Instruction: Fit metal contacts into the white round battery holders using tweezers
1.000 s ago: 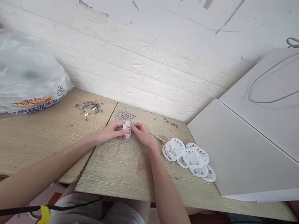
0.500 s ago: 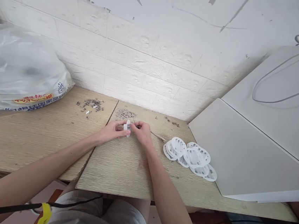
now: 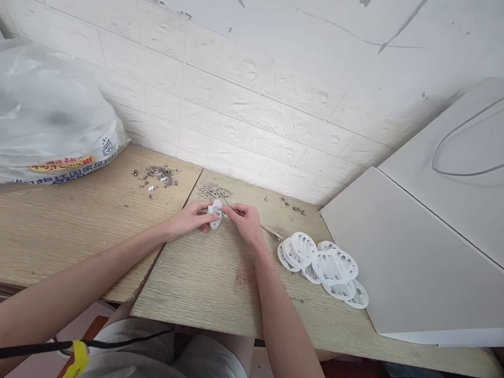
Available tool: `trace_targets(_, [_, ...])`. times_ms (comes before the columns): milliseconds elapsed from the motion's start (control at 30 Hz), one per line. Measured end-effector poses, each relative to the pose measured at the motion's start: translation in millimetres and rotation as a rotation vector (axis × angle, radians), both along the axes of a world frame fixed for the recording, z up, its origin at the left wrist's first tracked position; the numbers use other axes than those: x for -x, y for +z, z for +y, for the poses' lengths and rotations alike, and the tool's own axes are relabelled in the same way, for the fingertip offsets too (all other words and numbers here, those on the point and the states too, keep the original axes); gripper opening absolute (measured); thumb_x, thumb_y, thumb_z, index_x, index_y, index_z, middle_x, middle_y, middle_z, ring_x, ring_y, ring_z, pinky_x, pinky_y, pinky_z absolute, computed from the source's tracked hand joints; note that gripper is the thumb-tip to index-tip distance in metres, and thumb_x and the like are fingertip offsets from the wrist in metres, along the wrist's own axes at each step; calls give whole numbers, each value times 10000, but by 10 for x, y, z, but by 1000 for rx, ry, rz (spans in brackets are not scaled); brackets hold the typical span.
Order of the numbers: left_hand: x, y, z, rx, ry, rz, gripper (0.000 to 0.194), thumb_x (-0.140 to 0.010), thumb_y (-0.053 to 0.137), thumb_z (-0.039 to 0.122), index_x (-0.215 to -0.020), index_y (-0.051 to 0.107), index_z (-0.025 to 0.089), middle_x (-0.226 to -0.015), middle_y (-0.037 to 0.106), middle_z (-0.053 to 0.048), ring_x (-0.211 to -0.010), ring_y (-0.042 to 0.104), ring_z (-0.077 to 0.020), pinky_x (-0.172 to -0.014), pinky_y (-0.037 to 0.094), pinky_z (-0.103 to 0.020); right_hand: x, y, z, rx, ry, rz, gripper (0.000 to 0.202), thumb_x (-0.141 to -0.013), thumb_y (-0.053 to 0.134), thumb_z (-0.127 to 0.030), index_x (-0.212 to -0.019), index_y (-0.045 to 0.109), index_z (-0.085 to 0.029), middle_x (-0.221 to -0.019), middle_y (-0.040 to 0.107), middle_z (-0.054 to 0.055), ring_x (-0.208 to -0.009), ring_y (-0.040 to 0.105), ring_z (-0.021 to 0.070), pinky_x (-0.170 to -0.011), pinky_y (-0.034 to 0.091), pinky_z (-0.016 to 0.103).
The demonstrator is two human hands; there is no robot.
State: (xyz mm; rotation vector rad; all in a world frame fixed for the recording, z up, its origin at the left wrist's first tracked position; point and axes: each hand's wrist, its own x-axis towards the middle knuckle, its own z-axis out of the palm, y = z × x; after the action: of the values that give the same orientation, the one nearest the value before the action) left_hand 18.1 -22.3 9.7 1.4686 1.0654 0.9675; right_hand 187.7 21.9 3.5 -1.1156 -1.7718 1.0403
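Observation:
My left hand [image 3: 190,220] is closed on the edge of a small white plastic disc [image 3: 215,222], which stands tilted up off the table and has small metal pieces set in it. Right beside it, my right hand [image 3: 244,219] pinches a thin metal tool [image 3: 226,201]; its exact kind is too small to make out. The fingers of the two hands nearly meet at the disc. Just behind them lies a pile of small metal pieces [image 3: 214,191]. To the right, several similar white discs [image 3: 331,265] lie in an overlapping heap.
Another pile of small metal parts [image 3: 160,174] lies on the left board, with a few more [image 3: 292,206] near the wall. A thin rod-like item [image 3: 271,232] rests beside my right wrist. A large plastic bag [image 3: 49,116] stands left; a pale box [image 3: 427,259] bounds the right.
The disc in my left hand has turned so more of its face shows. My right hand has shifted slightly right, away from it. The whole view has moved a little.

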Motion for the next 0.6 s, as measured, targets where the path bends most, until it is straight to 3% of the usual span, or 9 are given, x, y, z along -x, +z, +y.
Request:
trace_targets(333, [17,-19,49,21,224,10,332,-679,567,319,-944,634,131,-738,624,-32,-591,531,-132,-493,423,-231,6,2,7,-9,55,17,315,-789,539,-440,-746,662,-154,-708,623,21,-584,482,101,-577,399,229])
trace_targets(500, [69,-28,80,-91,325,64,356,-654,619,383,-897,660,127,-805,671,-39,-697,590,-162,-630,455,-252,11,-9,8,-41,72,-32,323,-839,480,-418,-914,666,-164,-629,596,1,-507,463,99,-535,383,228])
trace_targets(600, [98,-37,82,-91,354,125,354,-669,617,403,-879,679,124,-792,680,-46,-702,601,-170,-630,451,-250,17,-4,-15,-114,128,-100,299,-857,463,-366,-955,671,-174,-647,619,6,-536,509,113,-586,405,240])
